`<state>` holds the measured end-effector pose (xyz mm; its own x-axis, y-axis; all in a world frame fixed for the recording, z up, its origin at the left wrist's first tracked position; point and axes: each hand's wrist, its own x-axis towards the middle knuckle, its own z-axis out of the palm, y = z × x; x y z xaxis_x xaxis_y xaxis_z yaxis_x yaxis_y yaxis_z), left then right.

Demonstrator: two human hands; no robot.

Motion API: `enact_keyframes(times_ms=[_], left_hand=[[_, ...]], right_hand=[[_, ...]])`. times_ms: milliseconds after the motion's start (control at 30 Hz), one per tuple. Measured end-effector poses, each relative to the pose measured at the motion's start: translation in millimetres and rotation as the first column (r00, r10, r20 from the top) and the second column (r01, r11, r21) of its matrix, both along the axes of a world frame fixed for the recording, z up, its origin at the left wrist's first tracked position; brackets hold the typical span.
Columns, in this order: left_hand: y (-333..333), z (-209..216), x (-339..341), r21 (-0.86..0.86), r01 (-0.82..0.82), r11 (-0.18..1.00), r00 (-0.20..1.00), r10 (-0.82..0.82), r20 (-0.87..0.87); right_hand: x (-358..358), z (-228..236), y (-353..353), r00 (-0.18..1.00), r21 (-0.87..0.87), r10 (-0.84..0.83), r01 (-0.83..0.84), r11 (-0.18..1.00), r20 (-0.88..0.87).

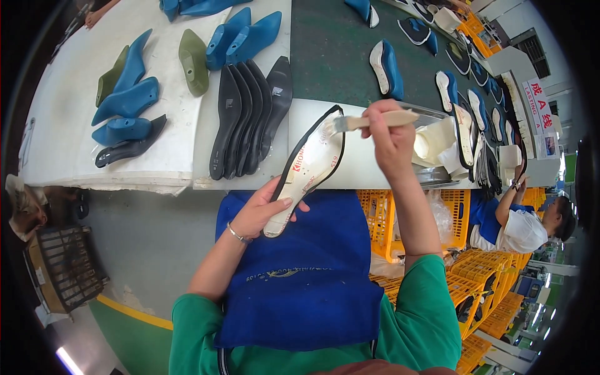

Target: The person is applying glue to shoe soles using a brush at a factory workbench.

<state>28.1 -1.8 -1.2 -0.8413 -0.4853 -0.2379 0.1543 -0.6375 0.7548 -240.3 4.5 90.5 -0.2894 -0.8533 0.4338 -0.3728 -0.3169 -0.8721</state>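
Observation:
My left hand (259,212) grips the heel end of a shoe insole (306,164), with the thumb on top and fingers beneath. The insole is white with a black edge strip and red printing, tilted up over the near edge of the table. In my right hand (390,140) is a flat paintbrush (356,122) with a pale wooden handle, closed in the fingers. Its bristles touch the toe end of the insole, where a whitish smear shows. Beside my right hand stands a metal tray (447,114) with a cream-coloured container (430,142) in it.
Several black soles (228,119) stand in a row on the white table (175,137). Left of them lie blue shoe lasts (128,103) and green ones (194,62). A green belt (331,56) carries lasts with insoles. Yellow crates (459,215) and another person (522,228) are at right.

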Motion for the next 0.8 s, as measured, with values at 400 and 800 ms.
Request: enact_keyframes(times_ms=[400,800], left_hand=[[0.5,11.9,0.0,-0.010,-0.047,0.999,0.999,0.047,0.007],[-1.0,3.3,3.8,-0.001,-0.034,0.999,0.998,0.033,-0.044]], right_hand=[[-33.9,4.7,-15.4,0.968,0.000,-0.145,0.148,0.989,-0.205],[-45.6,-1.8,-21.3,0.954,0.047,-0.138,0.156,0.987,-0.266]])
